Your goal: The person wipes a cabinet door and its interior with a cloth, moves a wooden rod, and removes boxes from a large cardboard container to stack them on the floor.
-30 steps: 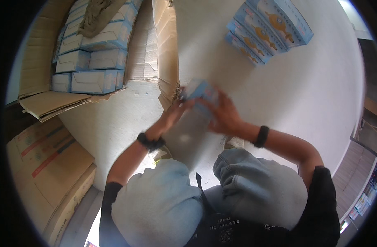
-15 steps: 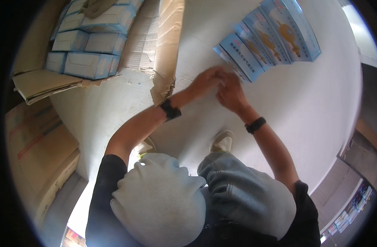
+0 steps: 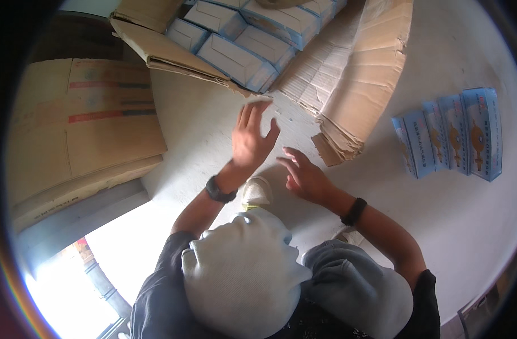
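My left hand is raised with its fingers apart and nothing in it, just below the torn front edge of an open cardboard carton. Inside that carton several white-and-blue boxes lie packed in rows. To the right, my right hand also holds nothing; its fingers are spread and partly bent. It hovers near the lower end of the carton's folded-out flap. Several blue boxes with a yellow printed picture stand side by side on the floor, away from both hands.
Closed brown cartons stand at the left on a grey base. Below them comes a bright opening. My shoe rests on the pale floor beneath my hands. Something brown lies on the packed boxes at the top edge.
My view has swung left. Both hands, earlier together by the near end of the blue box row, have come apart and now hang in front of the open carton.
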`<action>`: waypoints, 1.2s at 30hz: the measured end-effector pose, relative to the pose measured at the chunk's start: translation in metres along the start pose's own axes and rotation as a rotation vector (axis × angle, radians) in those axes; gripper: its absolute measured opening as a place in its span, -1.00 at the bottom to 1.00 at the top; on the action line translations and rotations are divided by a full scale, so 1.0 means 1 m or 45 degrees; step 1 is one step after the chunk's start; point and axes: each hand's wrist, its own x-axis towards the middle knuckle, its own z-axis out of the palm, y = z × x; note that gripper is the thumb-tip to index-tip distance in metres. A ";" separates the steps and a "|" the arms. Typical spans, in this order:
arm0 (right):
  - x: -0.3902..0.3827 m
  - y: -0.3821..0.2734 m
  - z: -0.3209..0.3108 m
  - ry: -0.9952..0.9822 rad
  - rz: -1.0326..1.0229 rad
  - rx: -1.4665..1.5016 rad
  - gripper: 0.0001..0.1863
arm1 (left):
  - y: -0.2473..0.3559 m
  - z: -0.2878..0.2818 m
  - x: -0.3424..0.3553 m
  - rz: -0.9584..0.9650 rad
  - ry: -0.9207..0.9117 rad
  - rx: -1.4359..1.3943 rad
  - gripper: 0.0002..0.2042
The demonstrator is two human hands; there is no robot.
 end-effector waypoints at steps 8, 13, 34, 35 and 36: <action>0.020 0.010 -0.011 0.248 0.157 -0.050 -0.39 | -0.044 0.052 0.083 0.133 -0.065 1.239 -0.48; 0.015 0.011 -0.021 0.334 0.118 -0.216 -0.35 | -0.049 0.063 0.089 0.215 0.006 1.503 -0.84; -0.098 -0.009 0.007 0.110 0.311 -0.178 0.13 | 0.001 0.008 -0.072 -0.800 -1.127 -1.475 -0.36; -0.102 -0.008 -0.004 0.096 0.396 -0.205 0.11 | 0.006 0.023 -0.074 -0.831 -1.063 -1.558 -0.29; -0.108 -0.004 -0.020 0.078 0.480 -0.230 0.10 | 0.009 0.038 -0.072 -0.938 -1.170 -1.606 -0.22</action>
